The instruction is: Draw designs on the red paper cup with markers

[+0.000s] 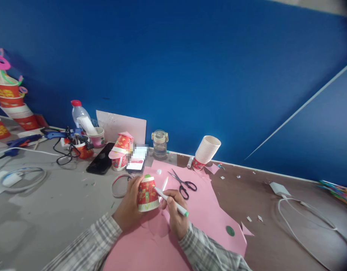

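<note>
My left hand (130,205) is closed around the side of a red paper cup (147,191), held upside down over the pink paper (201,222). Green marks show near the cup's lower rim, and something green sits on its top. In my right hand (177,214) is a white marker (173,203) with a green end; its other end points at the cup's right side, and I cannot tell if it touches. Just behind, black-handled scissors (183,184) lie spread on the paper. A white pointed piece (164,183) lies partly hidden behind the marker.
A stack of paper cups (207,150) leans near the wall. Further left stand a lidded jar (160,143), a phone (136,160), a decorated cup figure (121,148), a black phone (101,160) and a glue gun (62,134). White cable (283,218) lies at right, with paper scraps around.
</note>
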The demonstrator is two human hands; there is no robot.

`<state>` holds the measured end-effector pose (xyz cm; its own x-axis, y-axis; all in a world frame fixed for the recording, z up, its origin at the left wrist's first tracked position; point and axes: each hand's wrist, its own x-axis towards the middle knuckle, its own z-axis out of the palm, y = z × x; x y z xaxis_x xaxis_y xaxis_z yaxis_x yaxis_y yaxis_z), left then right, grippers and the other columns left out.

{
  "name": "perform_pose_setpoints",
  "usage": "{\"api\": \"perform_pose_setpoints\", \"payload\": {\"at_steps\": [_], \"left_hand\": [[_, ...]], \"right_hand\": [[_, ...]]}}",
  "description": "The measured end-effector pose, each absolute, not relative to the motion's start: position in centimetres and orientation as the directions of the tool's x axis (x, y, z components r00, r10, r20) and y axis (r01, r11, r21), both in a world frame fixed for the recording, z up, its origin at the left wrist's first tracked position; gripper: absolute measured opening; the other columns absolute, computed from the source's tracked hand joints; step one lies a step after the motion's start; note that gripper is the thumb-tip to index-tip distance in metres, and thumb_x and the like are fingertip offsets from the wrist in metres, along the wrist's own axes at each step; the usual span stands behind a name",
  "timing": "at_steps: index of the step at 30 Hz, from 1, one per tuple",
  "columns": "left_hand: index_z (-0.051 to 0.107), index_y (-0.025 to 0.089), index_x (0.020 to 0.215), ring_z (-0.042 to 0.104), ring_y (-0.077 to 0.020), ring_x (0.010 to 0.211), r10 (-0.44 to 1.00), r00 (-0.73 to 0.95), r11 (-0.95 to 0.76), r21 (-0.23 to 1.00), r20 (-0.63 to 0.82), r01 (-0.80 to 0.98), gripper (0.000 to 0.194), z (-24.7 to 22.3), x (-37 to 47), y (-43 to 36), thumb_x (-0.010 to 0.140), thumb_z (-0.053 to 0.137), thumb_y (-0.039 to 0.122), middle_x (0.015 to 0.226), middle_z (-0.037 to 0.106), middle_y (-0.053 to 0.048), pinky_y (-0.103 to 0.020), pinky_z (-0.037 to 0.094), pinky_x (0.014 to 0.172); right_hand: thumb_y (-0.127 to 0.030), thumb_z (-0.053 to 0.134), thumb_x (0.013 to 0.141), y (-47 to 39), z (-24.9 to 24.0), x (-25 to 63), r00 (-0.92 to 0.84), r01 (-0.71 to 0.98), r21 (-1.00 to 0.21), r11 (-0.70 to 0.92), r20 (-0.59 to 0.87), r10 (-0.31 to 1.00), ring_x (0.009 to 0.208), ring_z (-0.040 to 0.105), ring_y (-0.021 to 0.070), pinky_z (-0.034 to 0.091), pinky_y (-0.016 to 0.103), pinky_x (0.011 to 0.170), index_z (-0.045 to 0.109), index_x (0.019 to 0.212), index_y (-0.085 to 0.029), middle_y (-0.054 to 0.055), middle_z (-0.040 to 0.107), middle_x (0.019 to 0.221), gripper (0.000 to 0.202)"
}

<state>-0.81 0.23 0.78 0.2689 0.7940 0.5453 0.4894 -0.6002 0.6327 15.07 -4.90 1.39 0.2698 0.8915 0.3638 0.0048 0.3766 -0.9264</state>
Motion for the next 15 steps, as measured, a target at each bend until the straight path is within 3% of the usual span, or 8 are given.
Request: {"api": "perform_pose_setpoints", "payload": {"at_steps": [11,15], "left_hand": [[0.025,0.024,0.125,0.041,-0.0323,0.111,0.792,0.251,-0.601,0.636,0.557,0.484,0.098,0.99,-0.62,0.21,0.046,0.077,0.052,0.118,0.04,-0.01,-0.05,0.042,0.091],[0.027,0.024,0.124,0.043,-0.0327,0.109,0.8,0.24,-0.591,0.652,0.549,0.475,0.098,1.08,-0.65,0.26,0.044,0.078,0.051,0.118,0.04,-0.01,-0.051,0.043,0.09]], "right_hand": [[-0.036,0.054,0.078,-5.09,1.08,15.12,0.265,-0.045,-0.925,0.377,0.353,0.897,0.04,0.05,0.0172,0.044,0.026,0.04,0.066,0.077,-0.018,-0.002,0.056,0.047,0.022],[-0.037,0.052,0.08,-5.17,0.84,15.09,0.22,-0.131,-0.916,0.38,0.347,0.912,0.043,0.052,0.0179,0.05,0.033,0.053,0.066,0.078,-0.018,-0.002,0.056,0.047,0.024]]}}
